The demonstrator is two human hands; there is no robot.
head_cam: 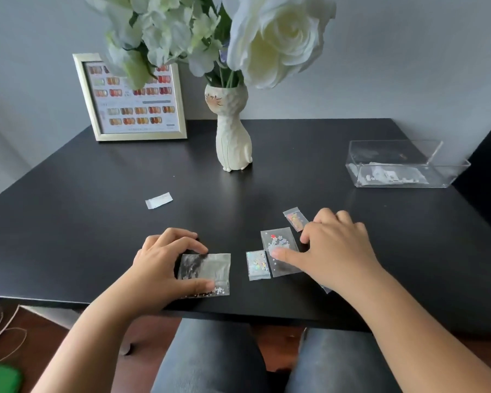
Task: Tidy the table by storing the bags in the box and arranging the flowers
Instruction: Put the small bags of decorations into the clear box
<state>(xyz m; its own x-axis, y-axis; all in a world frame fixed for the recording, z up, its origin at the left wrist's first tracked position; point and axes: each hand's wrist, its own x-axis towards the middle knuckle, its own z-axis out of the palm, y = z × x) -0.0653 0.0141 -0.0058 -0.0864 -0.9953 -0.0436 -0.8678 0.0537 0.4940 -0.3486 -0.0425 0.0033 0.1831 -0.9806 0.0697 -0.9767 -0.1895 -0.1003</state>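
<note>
You are in the bag-gathering step. Your left hand pinches the large clear bag at the near edge of the table, thumb on its near edge, fingers on its far edge. Your right hand lies spread and holds nothing, its thumb pressing on the star-speckled bag. A holographic bag touches that one on the left; a pink bag lies just beyond. The box, far right, looks open and already holds some bags. Next, likely slide these together, lift them, and carry them right. The small white packet and the flowers wait.
</note>
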